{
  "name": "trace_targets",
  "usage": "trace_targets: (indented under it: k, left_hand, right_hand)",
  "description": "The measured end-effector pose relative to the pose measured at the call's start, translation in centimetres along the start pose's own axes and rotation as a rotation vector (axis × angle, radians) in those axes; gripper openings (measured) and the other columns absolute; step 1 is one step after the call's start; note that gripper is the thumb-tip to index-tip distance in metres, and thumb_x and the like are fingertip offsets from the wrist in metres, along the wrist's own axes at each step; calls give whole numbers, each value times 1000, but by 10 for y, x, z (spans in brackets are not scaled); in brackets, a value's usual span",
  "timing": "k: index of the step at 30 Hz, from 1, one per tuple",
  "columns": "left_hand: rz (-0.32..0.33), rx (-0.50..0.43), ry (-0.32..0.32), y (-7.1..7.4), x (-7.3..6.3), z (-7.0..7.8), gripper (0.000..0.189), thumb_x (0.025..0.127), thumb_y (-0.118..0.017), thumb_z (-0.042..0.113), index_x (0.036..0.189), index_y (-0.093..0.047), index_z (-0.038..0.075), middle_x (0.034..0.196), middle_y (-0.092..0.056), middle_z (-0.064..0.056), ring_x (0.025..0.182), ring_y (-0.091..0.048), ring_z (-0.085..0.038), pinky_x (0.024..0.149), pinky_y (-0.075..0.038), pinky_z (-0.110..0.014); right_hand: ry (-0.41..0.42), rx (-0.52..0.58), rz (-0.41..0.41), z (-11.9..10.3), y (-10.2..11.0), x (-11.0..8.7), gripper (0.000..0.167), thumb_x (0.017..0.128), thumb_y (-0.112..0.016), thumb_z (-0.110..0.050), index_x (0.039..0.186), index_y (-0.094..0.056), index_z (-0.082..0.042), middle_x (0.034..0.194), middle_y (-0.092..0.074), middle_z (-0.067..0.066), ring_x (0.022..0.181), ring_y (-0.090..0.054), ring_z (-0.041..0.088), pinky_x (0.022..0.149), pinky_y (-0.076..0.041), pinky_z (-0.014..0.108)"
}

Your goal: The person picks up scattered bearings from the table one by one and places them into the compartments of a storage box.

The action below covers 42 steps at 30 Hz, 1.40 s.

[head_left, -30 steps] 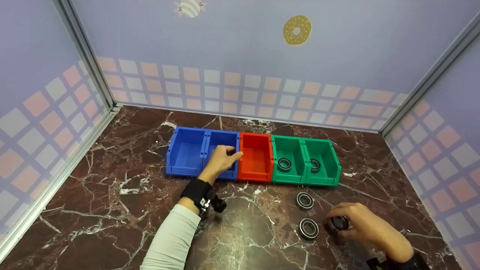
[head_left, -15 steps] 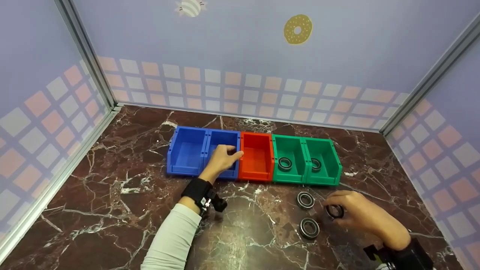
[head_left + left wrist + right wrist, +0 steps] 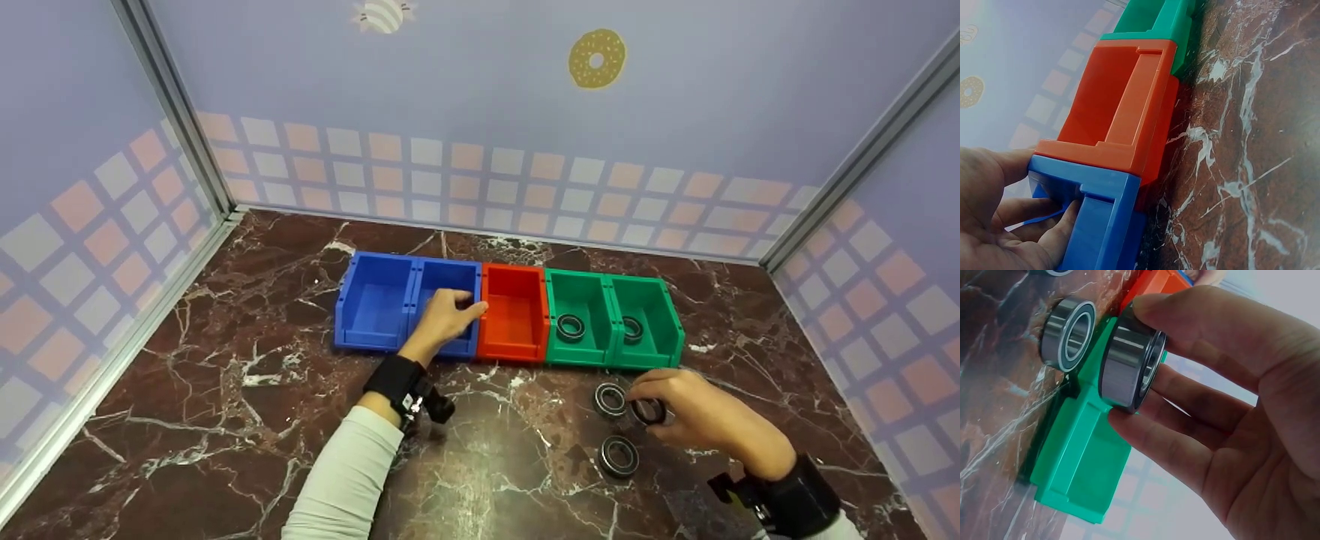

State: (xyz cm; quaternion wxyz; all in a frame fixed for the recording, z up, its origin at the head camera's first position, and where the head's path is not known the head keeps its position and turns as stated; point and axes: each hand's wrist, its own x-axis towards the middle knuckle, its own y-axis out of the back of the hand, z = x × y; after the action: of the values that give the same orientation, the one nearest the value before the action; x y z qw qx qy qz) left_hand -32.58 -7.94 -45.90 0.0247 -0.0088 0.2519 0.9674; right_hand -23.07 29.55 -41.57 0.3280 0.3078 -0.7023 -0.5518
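Note:
My right hand (image 3: 705, 412) pinches a ball bearing (image 3: 1123, 363) between thumb and fingertips, raised above the table. Close to its left, one bearing (image 3: 598, 401) lies flat on the table, and a second bearing (image 3: 604, 459) lies nearer to me. With my left hand (image 3: 441, 321) I grip the side wall of the right blue bin (image 3: 1109, 188), thumb on the side next to the red bin (image 3: 512, 319) and fingers inside the blue one. Each of two green bins, the inner (image 3: 581, 292) and the outer (image 3: 641, 300), has one bearing in it.
Another blue bin (image 3: 375, 300) stands at the left end of the row. The bins sit side by side on a dark marbled table (image 3: 262, 420). Panels with printed squares enclose the back and sides, the back wall (image 3: 480, 90) standing behind the bins.
My right hand has lifted the bearing and carried it left and away from me, towards the bearing on the table and the green bins. The left hand stays in place.

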Motion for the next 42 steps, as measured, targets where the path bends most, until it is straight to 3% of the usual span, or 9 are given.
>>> trace_targets:
  k: [15,28,33,37,39,42]
  left_hand:
    - [-7,1,13,1,-2,1,54,95,-65,28,136,-55,-6,143,-53,-24,135,-50,-35,113,-42,-44]
    - [3,-13,10,-1,0,-1,53,95,-66,28,135,-56,-6,141,-55,-24,130,-55,-33,110,-45,-43]
    - [25,6,-31,-2,0,-1,43,94,-67,25,124,-66,-5,130,-64,-23,113,-64,-30,103,-51,-42]
    - [35,30,-63,-1,-1,-1,41,94,-67,24,121,-67,-6,128,-65,-24,117,-62,-33,104,-50,-44]
    - [29,30,-50,-1,-1,-1,47,94,-66,25,128,-62,-8,135,-59,-25,127,-57,-36,108,-47,-45]
    - [22,25,-33,0,-1,-1,50,94,-66,25,130,-59,-8,137,-57,-25,130,-54,-36,110,-45,-45]
  right_hand:
    - [-65,10,-35,-8,3,24,46,69,-78,-7,114,-74,-13,116,-70,3,108,-66,22,92,-57,39]
    - [62,-37,-29,-6,6,51,38,77,-79,-9,115,-72,-10,115,-70,6,107,-66,24,88,-57,39]
    - [55,-53,-60,-7,9,59,40,79,-80,-14,118,-71,-9,119,-68,8,110,-64,26,91,-56,40]
    - [83,-57,-44,-8,8,66,40,77,-79,-11,117,-72,-10,119,-68,8,108,-65,25,89,-56,38]
    - [97,-52,-41,-9,7,70,39,78,-80,-10,116,-72,-11,118,-68,7,108,-65,24,88,-57,37]
    - [123,-46,-40,-11,8,76,39,78,-81,-9,116,-72,-12,118,-68,6,108,-65,23,88,-57,36]
